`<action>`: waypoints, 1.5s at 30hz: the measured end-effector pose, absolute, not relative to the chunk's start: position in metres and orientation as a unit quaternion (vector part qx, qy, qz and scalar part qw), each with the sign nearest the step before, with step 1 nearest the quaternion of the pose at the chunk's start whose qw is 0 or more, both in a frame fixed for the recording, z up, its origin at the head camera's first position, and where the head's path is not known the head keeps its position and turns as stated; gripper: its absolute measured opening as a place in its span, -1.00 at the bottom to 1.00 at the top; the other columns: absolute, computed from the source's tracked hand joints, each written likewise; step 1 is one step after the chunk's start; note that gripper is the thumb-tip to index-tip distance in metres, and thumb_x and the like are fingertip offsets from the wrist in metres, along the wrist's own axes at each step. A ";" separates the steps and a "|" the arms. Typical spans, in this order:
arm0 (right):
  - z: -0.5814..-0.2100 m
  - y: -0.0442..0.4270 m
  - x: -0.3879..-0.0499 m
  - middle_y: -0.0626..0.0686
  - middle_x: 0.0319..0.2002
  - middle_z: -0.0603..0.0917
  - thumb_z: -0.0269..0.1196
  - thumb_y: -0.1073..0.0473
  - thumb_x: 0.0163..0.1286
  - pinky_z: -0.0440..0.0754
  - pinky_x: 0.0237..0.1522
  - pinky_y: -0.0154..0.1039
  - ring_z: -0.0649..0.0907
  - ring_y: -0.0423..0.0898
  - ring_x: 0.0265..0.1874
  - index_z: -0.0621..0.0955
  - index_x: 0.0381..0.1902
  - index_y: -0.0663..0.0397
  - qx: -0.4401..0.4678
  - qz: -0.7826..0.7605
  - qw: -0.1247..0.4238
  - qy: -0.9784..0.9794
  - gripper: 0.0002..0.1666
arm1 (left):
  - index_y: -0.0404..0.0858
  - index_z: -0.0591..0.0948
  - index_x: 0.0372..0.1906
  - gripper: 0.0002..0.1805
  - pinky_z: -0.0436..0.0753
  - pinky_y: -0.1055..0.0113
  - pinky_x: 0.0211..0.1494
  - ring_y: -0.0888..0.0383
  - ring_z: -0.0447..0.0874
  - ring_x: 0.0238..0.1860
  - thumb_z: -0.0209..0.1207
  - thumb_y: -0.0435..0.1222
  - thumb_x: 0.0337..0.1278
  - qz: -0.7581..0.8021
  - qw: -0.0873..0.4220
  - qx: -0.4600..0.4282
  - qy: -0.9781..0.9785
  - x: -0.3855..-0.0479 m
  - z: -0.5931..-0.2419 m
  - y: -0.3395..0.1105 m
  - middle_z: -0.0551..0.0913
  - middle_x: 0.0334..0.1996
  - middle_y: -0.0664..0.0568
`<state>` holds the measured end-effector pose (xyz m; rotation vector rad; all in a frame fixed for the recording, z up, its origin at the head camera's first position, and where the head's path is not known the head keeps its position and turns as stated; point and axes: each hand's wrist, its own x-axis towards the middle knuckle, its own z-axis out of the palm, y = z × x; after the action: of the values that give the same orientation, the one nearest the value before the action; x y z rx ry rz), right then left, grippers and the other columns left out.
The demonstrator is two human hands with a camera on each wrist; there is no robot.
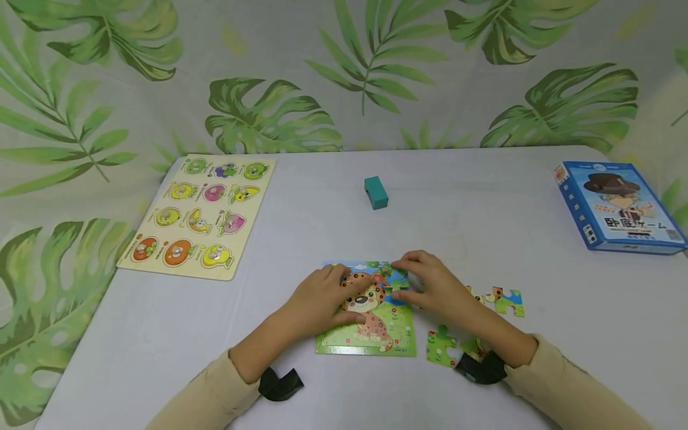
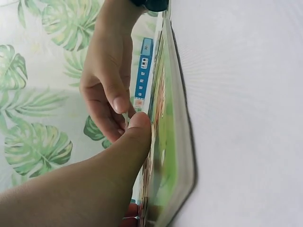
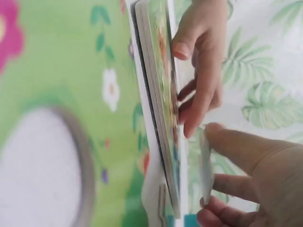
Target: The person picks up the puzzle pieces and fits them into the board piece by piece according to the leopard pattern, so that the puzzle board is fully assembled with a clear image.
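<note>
In the head view a leopard puzzle board [image 1: 400, 334] lies on the white table, and the left hand [image 1: 319, 301] rests on its left part, fingers spread. Above the board's upper right corner, the right hand [image 1: 441, 286] pinches a puzzle piece [image 1: 400, 280]. The right wrist view has that piece [image 3: 205, 165] edge-on between the thumb and fingertips of the right hand [image 3: 251, 175], just off the board [image 3: 158, 85]. The left hand [image 3: 203, 61] touches the board's face there. The left wrist view shows the left thumb [image 2: 137, 127] close to the right hand [image 2: 109, 71].
Loose puzzle pieces [image 1: 441, 346] lie right of the board, partly under the right forearm. A fruit board [image 1: 242, 230] is at the back left, a teal block [image 1: 376, 193] at the back middle, and a blue box [image 1: 623, 206] at the back right.
</note>
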<state>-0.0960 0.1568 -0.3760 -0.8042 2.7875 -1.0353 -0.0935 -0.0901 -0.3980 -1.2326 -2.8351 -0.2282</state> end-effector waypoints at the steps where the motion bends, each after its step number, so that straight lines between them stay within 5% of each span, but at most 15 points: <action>1: -0.378 0.156 -0.097 0.09 0.00 0.43 0.37 0.05 0.04 0.41 0.01 -0.05 0.40 0.01 0.00 0.52 0.06 0.19 -0.260 -0.332 0.037 0.906 -0.38 | 0.09 0.27 0.30 -0.27 0.43 0.26 -0.12 0.08 0.38 -0.17 -0.05 0.28 0.00 -0.067 0.029 -0.400 -0.914 -0.093 -0.398 -0.089 0.42 -0.13 -0.06; 19: -0.389 0.147 -0.104 0.01 -0.12 0.47 0.37 -0.07 0.00 0.41 -0.17 -0.19 0.42 -0.07 -0.17 0.56 0.03 0.17 -0.296 -0.248 0.012 0.922 -0.34 | 0.18 0.27 0.29 -0.29 0.37 0.21 -0.12 -0.04 0.31 0.01 -0.13 0.32 0.00 -0.032 0.033 -0.396 -0.917 -0.089 -0.398 -0.081 0.31 0.11 -0.05; 29: -0.385 0.156 -0.099 0.12 0.12 0.33 0.30 -0.11 0.08 0.29 0.04 0.07 0.32 0.07 0.07 0.34 0.25 0.13 -0.313 -0.264 0.090 0.908 -0.17 | 0.19 0.25 0.30 -0.30 0.34 0.16 -0.02 -0.02 0.28 0.07 -0.13 0.31 0.02 -0.059 0.018 -0.387 -0.920 -0.091 -0.399 -0.082 0.32 0.10 -0.02; 35: -0.375 0.166 -0.098 0.07 0.25 0.17 0.29 -0.06 0.12 0.30 0.11 0.06 0.19 0.03 0.23 0.26 0.30 -0.01 -0.270 -0.347 0.130 0.888 -0.17 | 0.11 0.22 0.32 -0.29 0.25 0.12 0.18 0.02 0.20 0.17 -0.07 0.25 0.05 -0.138 -0.002 -0.384 -0.913 -0.097 -0.402 -0.096 0.31 0.13 -0.01; 45: -0.348 0.198 -0.083 -0.01 0.24 0.24 0.37 0.02 0.01 0.36 0.03 0.11 0.24 0.02 0.21 0.26 0.29 -0.08 -0.267 -0.381 0.021 0.885 -0.12 | -0.13 0.13 0.36 -0.13 0.20 0.14 0.25 0.07 0.07 0.28 0.11 0.18 -0.02 -0.237 -0.006 -0.295 -0.926 -0.084 -0.400 -0.133 0.18 0.27 0.00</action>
<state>-0.0826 0.1983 -0.3477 -0.8290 2.7444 -1.1805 -0.0838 -0.1334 -0.3999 -0.9301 -2.9185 -0.7458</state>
